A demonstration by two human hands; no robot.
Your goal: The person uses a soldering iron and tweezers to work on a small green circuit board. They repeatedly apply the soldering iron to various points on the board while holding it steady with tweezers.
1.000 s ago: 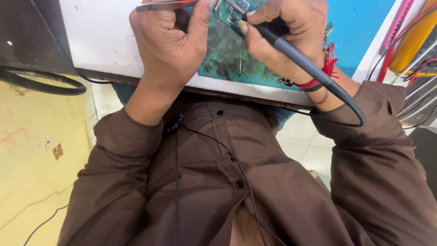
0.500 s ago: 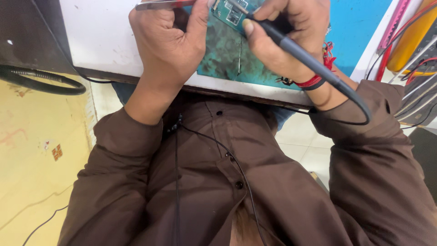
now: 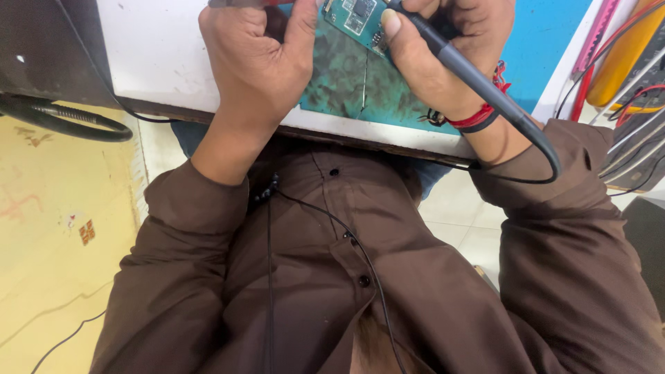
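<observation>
A white worktable [image 3: 159, 55] carries a blue-green mottled mat [image 3: 346, 83], with pale yellow floor [image 3: 48, 228] below to the left. On the mat's far edge lies a small green circuit board [image 3: 357, 17]. The left hand [image 3: 253, 59] is curled shut, thumb pressing beside the board, gripping a thin tool that is mostly out of view. The right hand [image 3: 443, 48] is closed around a dark grey corded soldering pen [image 3: 478, 79], angled toward the board. Red and yellow cables [image 3: 616, 62] lie at right.
</observation>
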